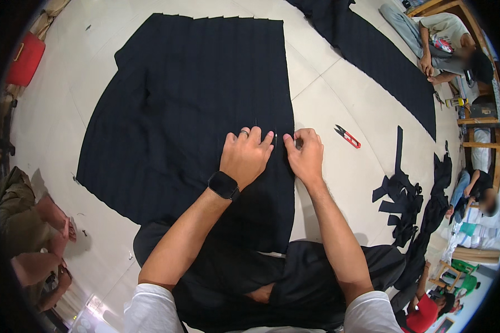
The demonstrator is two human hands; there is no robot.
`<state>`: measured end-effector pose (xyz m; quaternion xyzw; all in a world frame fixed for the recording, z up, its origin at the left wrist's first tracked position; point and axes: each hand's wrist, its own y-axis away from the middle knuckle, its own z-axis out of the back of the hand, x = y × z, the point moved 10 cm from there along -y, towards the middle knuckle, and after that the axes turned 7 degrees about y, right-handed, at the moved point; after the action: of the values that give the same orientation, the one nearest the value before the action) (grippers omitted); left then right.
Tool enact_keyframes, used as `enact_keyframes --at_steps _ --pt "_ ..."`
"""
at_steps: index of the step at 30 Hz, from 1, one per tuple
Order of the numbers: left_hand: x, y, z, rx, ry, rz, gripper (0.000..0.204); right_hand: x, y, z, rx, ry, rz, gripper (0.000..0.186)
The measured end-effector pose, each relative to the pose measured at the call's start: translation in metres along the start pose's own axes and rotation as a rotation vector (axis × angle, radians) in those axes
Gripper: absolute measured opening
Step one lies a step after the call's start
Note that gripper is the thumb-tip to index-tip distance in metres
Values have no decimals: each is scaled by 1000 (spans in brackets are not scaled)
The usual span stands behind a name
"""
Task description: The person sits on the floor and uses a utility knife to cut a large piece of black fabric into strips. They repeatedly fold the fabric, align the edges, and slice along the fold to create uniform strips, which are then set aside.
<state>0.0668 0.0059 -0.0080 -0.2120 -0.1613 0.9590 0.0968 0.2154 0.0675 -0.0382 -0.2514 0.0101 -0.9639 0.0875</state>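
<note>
A large black pleated cloth [189,83] lies spread on the floor before me, its near end reaching my lap. My left hand [243,155], with a ring and a black wristwatch, rests on it, fingers bent and pinching a bit of the fabric. A tiny pale speck shows by its fingertips, too small to name. At the cloth's right edge my right hand [305,152] is closed, thumb and forefinger gripping the fabric; its other fingers are curled out of sight. Red-handled thread snips [348,136] lie on the floor right of that hand.
Another long black cloth [372,55] stretches across the far right. Black fabric strips [401,200] are heaped at right. A red bag [26,59] stands far left. One person sits close at left [28,233], another at upper right [444,44], with wooden furniture behind.
</note>
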Motion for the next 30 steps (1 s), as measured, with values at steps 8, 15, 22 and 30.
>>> enact_keyframes --at_steps 8,15,22,30 --pt "7 2 4 -31 134 60 27 -13 0 -22 148 -713 -262 14" --pt "40 -3 -6 -1 707 402 26 -3 5 -24 272 -1106 -494 20" --pt "45 -1 -15 -68 979 530 23 -5 7 -26 320 -1086 -471 28" --pt "43 -2 -9 -141 908 470 17 1 7 -27 326 -1021 -447 26"
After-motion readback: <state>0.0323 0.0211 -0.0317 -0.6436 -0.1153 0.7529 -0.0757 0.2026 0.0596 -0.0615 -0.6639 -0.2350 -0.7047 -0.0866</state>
